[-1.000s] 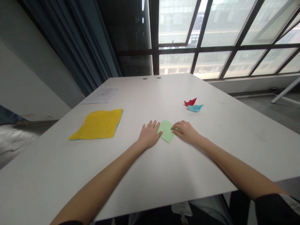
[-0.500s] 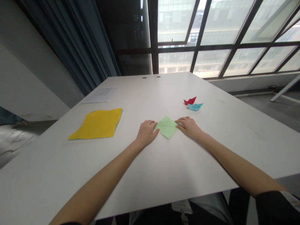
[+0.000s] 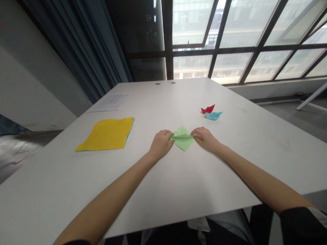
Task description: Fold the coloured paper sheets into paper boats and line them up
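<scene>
A folded green paper (image 3: 183, 140) in a diamond shape lies on the white table (image 3: 178, 190) in front of me. My left hand (image 3: 160, 143) pinches its left corner with curled fingers. My right hand (image 3: 204, 137) pinches its right corner the same way. The paper's upper part is lifting a little between the two hands.
A stack of yellow paper sheets (image 3: 107, 134) with blue ones under it lies to the left. A red paper boat (image 3: 207, 109) and a blue paper boat (image 3: 213, 115) stand behind my right hand. A printed white sheet (image 3: 109, 102) lies at the far left. Windows rise beyond the table.
My left hand went from flat on the table to curled at the paper's left corner. The green paper turned into a diamond, and both hands now pinch its side corners.
</scene>
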The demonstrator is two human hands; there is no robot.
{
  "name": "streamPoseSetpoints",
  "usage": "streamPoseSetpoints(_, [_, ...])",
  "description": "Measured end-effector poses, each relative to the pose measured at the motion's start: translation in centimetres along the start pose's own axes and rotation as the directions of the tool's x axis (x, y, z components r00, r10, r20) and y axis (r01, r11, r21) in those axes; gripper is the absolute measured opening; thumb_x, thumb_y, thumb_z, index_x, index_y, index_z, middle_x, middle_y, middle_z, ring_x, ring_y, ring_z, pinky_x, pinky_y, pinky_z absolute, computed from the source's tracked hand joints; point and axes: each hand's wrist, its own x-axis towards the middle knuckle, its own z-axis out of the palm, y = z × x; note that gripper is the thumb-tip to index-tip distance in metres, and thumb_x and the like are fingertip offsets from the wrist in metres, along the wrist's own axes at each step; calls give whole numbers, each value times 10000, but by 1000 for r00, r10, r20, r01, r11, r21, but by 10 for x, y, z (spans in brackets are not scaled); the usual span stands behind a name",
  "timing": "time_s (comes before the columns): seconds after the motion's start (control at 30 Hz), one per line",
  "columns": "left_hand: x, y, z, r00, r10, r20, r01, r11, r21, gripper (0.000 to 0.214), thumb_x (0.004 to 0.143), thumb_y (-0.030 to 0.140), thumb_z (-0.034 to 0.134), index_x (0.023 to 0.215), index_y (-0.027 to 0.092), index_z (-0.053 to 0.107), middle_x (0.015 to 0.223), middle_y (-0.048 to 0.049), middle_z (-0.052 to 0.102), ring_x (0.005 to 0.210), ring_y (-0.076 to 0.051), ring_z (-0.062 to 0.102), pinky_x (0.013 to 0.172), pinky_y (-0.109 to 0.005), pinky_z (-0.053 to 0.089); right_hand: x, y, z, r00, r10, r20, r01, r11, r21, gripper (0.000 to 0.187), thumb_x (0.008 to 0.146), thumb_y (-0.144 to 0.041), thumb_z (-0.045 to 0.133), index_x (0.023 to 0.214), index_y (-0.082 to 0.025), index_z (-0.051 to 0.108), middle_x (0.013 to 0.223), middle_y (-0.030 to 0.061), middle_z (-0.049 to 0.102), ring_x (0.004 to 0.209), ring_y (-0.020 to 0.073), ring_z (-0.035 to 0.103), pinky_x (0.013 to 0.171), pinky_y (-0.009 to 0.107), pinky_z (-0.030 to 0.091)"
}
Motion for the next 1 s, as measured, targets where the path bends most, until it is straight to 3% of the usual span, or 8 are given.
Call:
streamPoseSetpoints(0.2, [-1,0,-1,998,70,6,-71,995,66,255,749,112,465,896,203,652,1013,-73,575,966,-218,487,860,-395,359,0,0,-1,995,-61,74,62,998,-19,338,690,-21,418,861,-202,647,928,39,647,877,189,540,807,329,389])
streamPoseSetpoints(0.37, [-1,2,-1,995,91,44,-94,991,94,256,790,161,445,918,198,663,866,-62,600,854,-205,508,787,-384,356,1,-6,-5,995,-66,72,70,996,-59,274,745,-72,438,847,-196,660,899,41,656,874,189,540,807,328,385])
streamPoseSetpoints(0.57, [-1,4,-2,991,126,55,-130,988,87,256,816,332,475,949,198,647,875,-66,603,849,-201,524,751,-360,350,0,-24,-6,997,-55,60,62,992,-113,191,830,-266,490,867,-193,663,911,60,652,895,204,530,797,337,364])
streamPoseSetpoints(0.8, [0,7,-1,996,86,24,-88,991,99,292,793,414,512,953,201,630,936,-66,596,877,-209,534,775,-361,349,0,-45,2,986,-71,152,90,988,-127,254,859,-320,469,1023,-212,630,980,64,634,933,205,513,794,340,349])
streamPoseSetpoints(1.0, [0,6,0,1000,6,3,-7,992,126,244,846,340,445,947,198,616,948,-65,600,886,-207,538,771,-358,353,-1,-39,0,982,-27,187,53,989,-136,268,864,-325,461,1067,-229,607,1053,58,613,964,211,507,828,351,350])
